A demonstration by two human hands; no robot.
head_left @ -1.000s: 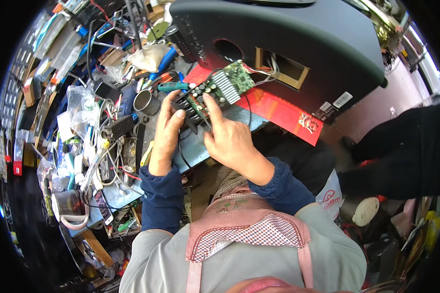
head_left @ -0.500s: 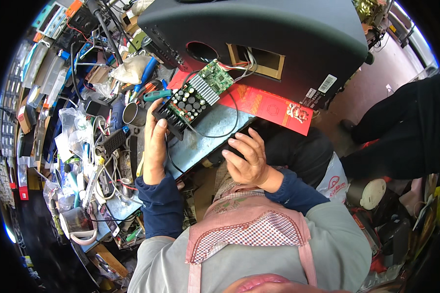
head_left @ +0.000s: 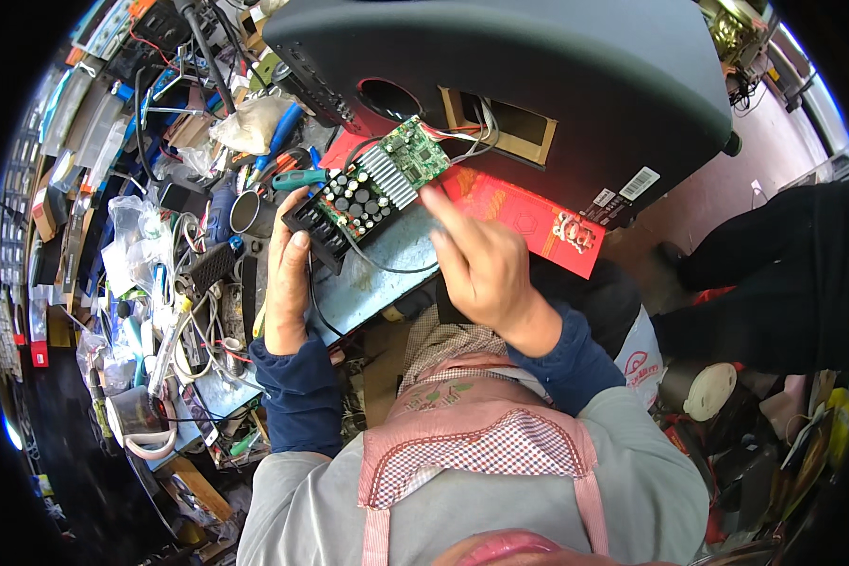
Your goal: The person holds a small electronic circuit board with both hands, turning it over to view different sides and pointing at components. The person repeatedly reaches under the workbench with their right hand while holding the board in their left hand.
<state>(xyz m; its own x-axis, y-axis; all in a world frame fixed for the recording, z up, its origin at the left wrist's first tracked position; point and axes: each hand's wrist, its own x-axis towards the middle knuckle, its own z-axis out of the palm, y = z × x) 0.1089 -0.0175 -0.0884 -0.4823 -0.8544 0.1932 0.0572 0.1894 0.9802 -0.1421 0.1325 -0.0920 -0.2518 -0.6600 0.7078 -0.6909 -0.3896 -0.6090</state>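
A circuit board module [head_left: 357,201] with several dark capacitors, a silver finned heatsink and a black finned end is propped at the near side of a large black cabinet [head_left: 519,85]. Along its left end, my left hand [head_left: 288,274] grips the black part between thumb and fingers. My right hand [head_left: 491,274] holds nothing; its index finger is stretched toward the smaller green board [head_left: 415,154] by the heatsink, the other fingers loosely bent. Whether the fingertip touches is hard to tell. Wires [head_left: 472,137] run from the green board into a rectangular opening in the cabinet.
A green-handled screwdriver [head_left: 300,179] lies beside the module. Red printed paper [head_left: 538,222] lies on the pale blue bench top [head_left: 387,269]. To the left are a metal cup [head_left: 252,217], tangled cables [head_left: 184,330] and plastic bags [head_left: 141,236]. A person's dark-clothed legs [head_left: 764,274] are at right.
My right hand has moved up and forward from beside the bench edge to the green board, its index finger now extended. My left hand stays at the module's black end.
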